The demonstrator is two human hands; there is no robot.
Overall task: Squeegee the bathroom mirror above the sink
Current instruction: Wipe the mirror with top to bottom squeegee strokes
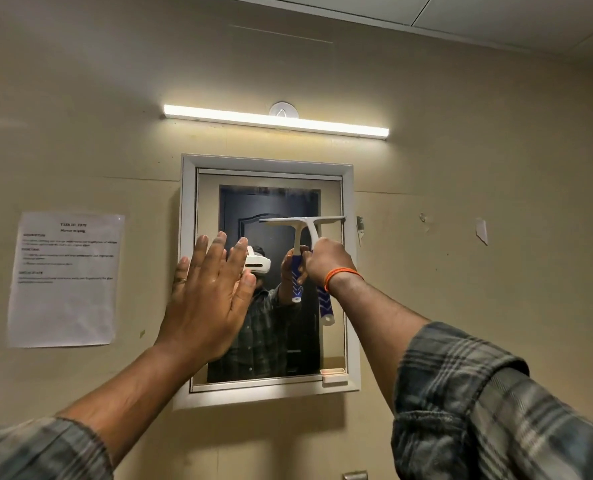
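Observation:
The white-framed mirror [352, 271] hangs on the beige wall, reflecting a dark door and a person in a headset. My right hand [326, 261] grips the blue-and-white handle of a white squeegee [308, 225]. Its blade lies level against the glass in the upper right part of the mirror. My left hand [208, 296] is flat with fingers spread, over the mirror's left edge and frame. Whether the palm touches the glass I cannot tell. The sink is out of view.
A lit tube light [276, 121] runs above the mirror. A printed paper sheet [64, 280] is stuck to the wall at the left. Scraps of tape [482, 231] mark the wall at the right. A small pink ledge [333, 375] sits at the mirror's lower right corner.

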